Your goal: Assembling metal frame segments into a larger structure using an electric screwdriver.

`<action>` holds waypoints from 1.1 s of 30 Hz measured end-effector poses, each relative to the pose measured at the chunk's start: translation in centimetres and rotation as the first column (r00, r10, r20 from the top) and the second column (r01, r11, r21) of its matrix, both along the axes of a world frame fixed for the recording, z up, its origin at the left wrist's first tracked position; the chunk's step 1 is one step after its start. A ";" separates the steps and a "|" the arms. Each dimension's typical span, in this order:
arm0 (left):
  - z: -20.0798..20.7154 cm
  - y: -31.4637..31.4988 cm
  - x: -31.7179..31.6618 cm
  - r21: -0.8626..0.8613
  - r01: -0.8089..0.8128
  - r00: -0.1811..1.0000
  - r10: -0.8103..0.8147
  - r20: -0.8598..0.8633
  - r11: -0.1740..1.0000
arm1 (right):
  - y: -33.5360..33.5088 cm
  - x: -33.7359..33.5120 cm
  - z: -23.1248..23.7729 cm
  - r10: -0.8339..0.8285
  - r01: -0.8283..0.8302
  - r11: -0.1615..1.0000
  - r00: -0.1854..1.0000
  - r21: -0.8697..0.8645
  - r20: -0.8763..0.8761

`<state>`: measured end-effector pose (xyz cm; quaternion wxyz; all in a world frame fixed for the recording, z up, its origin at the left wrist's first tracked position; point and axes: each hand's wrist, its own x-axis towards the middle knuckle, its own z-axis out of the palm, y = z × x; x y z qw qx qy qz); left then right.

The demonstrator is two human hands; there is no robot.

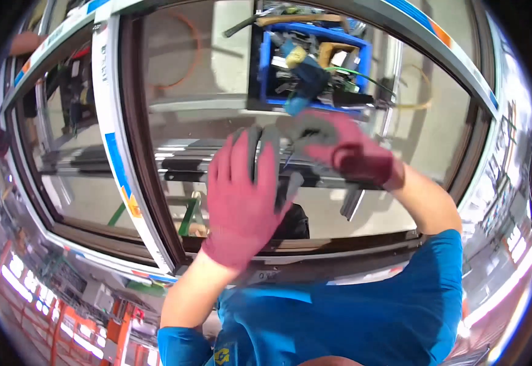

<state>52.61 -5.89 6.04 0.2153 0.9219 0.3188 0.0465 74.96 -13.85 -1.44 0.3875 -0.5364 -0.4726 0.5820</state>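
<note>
Both my hands wear pink-red work gloves with grey fingertips and reach over a large dark-brown window frame [141, 146]. My left hand [241, 195] has its fingers stretched out, lying over a dark crossbar [186, 166] with the thumb apart. My right hand [345, 146] is curled closed just right of those fingertips; whatever it holds is hidden and smeared by motion. Just beyond the right hand, a blue-and-black power tool with a yellow patch [308, 73] lies over a blue crate [366, 64].
The crate holds mixed tools and parts. A white strip with blue and orange marks [104, 91] runs along the frame's left upright. An orange cable [196, 46] loops on the floor below. At the far left another person's hand [27, 43] touches the frame edge.
</note>
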 end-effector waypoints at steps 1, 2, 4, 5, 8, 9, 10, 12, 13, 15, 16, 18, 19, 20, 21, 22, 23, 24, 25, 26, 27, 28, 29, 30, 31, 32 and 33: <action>-0.1 -0.5 0.8 -0.015 0.021 0.997 -0.022 -0.068 1.000 | -1.0 -1.1 0.7 0.000 -0.002 0.999 0.997 0.033 0.076; -0.1 -1.1 0.8 -0.017 0.045 0.998 -0.045 -0.047 0.999 | -1.4 -1.5 2.4 -0.024 0.021 0.999 0.995 0.031 0.096; -0.3 -2.4 -0.8 -0.226 0.057 0.984 -0.093 -0.152 0.972 | -1.9 -2.1 5.6 -0.017 -0.012 0.951 0.995 -0.309 -0.093; -0.1 -3.2 -1.2 -0.232 0.079 0.984 -0.113 -0.137 0.970 | -2.6 -2.5 6.1 -0.037 0.011 0.949 0.996 -0.315 -0.079; 0.5 -4.1 -2.3 -0.362 0.059 0.939 -0.175 -0.295 0.930 | -5.2 -3.9 5.3 0.021 -0.017 0.986 1.000 -0.166 0.018; 0.6 -4.1 -2.7 -0.364 0.066 0.939 -0.181 -0.292 0.929 | -5.9 -4.0 4.5 0.015 -0.011 0.986 1.000 -0.168 0.021; 0.6 -4.1 -3.0 -0.364 0.055 0.949 -0.162 -0.271 0.930 | -6.1 -3.3 3.4 0.005 -0.001 0.975 1.000 -0.223 0.017; 0.7 -3.9 -4.3 -0.363 0.038 0.956 -0.140 -0.258 0.931 | -7.3 -1.1 -2.3 -0.043 0.088 0.992 0.918 -0.096 0.394; 0.6 -3.6 -5.3 -0.545 -0.068 0.981 -0.045 -0.191 0.836 | -7.7 1.1 -6.3 -0.140 0.093 0.990 0.694 0.105 0.706; 0.9 -3.7 -6.7 -0.704 -0.156 0.986 0.072 -0.148 0.693 | -6.5 5.4 -11.0 0.142 0.008 0.990 0.119 -0.144 0.983; 1.3 -4.0 -7.5 -0.849 -0.271 0.950 0.267 -0.160 0.455 | -6.0 7.5 -13.4 0.239 0.007 0.970 0.098 -0.241 0.966; 1.9 -4.3 -8.8 -0.933 -0.315 0.873 0.439 -0.214 0.172 | -6.7 10.3 -18.8 0.401 0.063 0.911 0.094 -0.407 0.911; 2.2 -4.4 -9.6 -0.952 -0.286 0.842 0.503 -0.195 0.110 | -6.4 11.4 -19.7 0.395 0.059 0.914 0.095 -0.401 0.914; 2.8 -4.4 -10.5 -0.968 -0.248 0.809 0.560 -0.179 0.049 | -6.4 12.2 -20.2 0.497 0.058 0.860 0.132 -0.508 0.857; 3.4 -4.3 -11.2 -0.979 -0.203 0.772 0.613 -0.166 -0.008 | -6.4 12.2 -20.1 0.591 0.055 0.793 0.170 -0.606 0.789; 4.2 -4.4 -12.2 -0.965 -0.259 0.723 0.654 -0.223 -0.043 | -5.3 11.3 -17.7 0.650 0.005 0.753 0.147 -0.658 0.745; 4.1 -4.4 -13.8 -0.972 -0.235 0.698 0.691 -0.189 -0.028 | -4.8 10.3 -15.0 0.646 0.001 0.758 0.142 -0.653 0.750; 4.2 -4.5 -15.3 -0.968 -0.250 0.684 0.707 -0.179 -0.003 | -4.9 9.2 -11.9 0.628 0.002 0.771 0.162 -0.637 0.761; 4.2 -4.2 -16.3 -0.966 -0.256 0.681 0.715 -0.161 0.026 | -5.5 8.5 -9.7 0.606 0.021 0.785 0.182 -0.619 0.774; 4.2 -4.0 -17.1 -0.971 -0.238 0.693 0.706 -0.148 0.031 | -7.6 8.4 -8.9 0.532 0.041 0.835 0.194 -0.549 0.824; 4.5 -3.9 -17.8 -0.984 -0.171 0.666 0.741 -0.083 0.044 | -7.6 6.9 -6.0 0.528 0.050 0.837 0.185 -0.544 0.829; 4.8 -3.8 -18.7 -0.992 -0.107 0.629 0.777 -0.020 0.061 | -7.3 5.1 -1.2 0.548 0.105 0.800 0.273 -0.590 0.791; 5.1 -3.4 -19.5 -0.994 -0.089 0.637 0.771 -0.007 0.065 | -7.7 3.1 3.4 0.554 0.169 0.751 0.365 -0.638 0.748; 5.4 -3.0 -20.2 -0.997 -0.065 0.643 0.766 -0.020 0.029 | -9.0 1.5 7.0 0.507 0.202 0.753 0.427 -0.626 0.749; 5.6 -2.6 -21.0 -0.999 -0.045 0.645 0.763 -0.032 -0.003 | -10.5 -0.1 10.4 0.454 0.230 0.759 0.485 -0.610 0.747; 5.1 -2.6 -21.8 -0.999 -0.037 0.641 0.767 -0.042 -0.023 | -12.1 -2.2 13.8 0.370 0.255 0.787 0.533 -0.561 0.761; 5.4 -2.3 -22.4 -0.999 0.029 0.643 0.766 0.004 -0.019 | -13.8 -4.9 17.1 0.281 0.283 0.812 0.576 -0.510 0.767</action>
